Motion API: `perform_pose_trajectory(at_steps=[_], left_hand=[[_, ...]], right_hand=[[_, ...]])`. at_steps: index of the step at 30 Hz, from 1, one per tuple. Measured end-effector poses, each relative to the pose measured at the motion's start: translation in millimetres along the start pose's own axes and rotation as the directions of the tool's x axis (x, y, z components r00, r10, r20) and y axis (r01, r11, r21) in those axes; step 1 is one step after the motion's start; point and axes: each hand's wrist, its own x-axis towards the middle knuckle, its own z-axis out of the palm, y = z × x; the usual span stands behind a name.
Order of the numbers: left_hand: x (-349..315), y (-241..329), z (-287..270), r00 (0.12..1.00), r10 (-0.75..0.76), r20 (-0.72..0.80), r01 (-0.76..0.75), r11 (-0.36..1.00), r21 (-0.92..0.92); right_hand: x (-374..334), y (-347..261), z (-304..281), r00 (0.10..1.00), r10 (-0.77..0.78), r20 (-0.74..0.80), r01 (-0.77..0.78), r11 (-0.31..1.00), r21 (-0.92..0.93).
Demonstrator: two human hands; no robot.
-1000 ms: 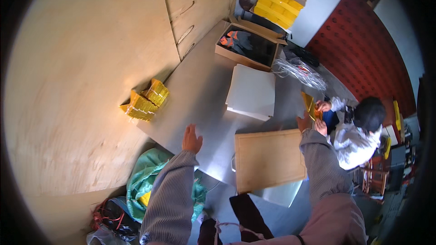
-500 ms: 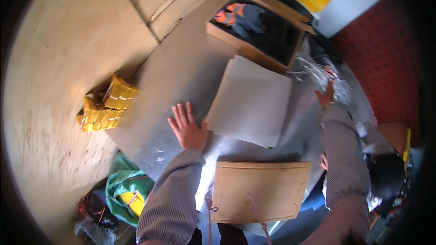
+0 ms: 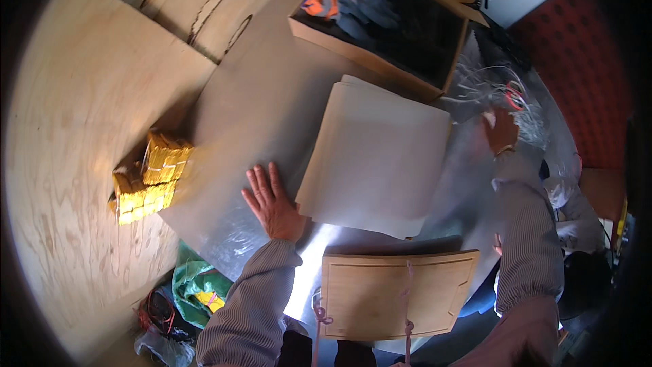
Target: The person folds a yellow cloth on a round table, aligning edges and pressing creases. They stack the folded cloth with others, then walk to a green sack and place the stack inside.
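My left hand lies with its fingers spread on the grey metal table top, just left of a stack of pale sheets. Nothing is in that hand. My right hand is beyond the right side of the sheets, beside a tangle of clear and white plastic strings. A red-handled tool, perhaps scissors, lies among the strings just past the fingers. That hand is blurred, so its grip does not show. A wooden board with pink cords is between my forearms at the near edge.
At the back is a cardboard box holding grey and orange gloves. Gold bundles stand by the plywood wall at left. A green sack sits below the table's left corner. Part of another person shows at right.
My view has shifted somewhat. My right hand is still by the strings, with its fingers less distinct. My left hand stays flat beside the sheets.
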Motion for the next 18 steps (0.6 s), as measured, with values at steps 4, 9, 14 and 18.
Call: perform_pose_trajectory(at_steps=[4, 9, 14, 18], left_hand=[[-0.5, 0.0, -2.3, 0.999, 0.018, -0.029, -0.019, 0.999, -0.044], [0.8, 2.5, -6.9, 1.0, 0.019, 0.009, -0.019, 0.999, -0.045], [-0.9, 3.3, -7.9, 0.999, -0.027, 0.047, 0.028, 0.999, -0.029], [-1.4, 2.8, -4.9, 0.999, -0.002, -0.04, 0.0, 0.999, -0.035]], right_hand=[[-5.9, 12.5, -30.7, 0.984, -0.104, -0.144, 0.091, 0.992, -0.091], [66.3, 82.2, 17.7, 0.966, 0.129, -0.225, -0.025, 0.911, 0.411], [103.2, 116.9, 91.7, 0.997, 0.079, 0.001, -0.061, 0.762, 0.645], [102.1, 162.4, 114.6, 0.991, -0.039, -0.131, 0.092, 0.897, 0.433]])
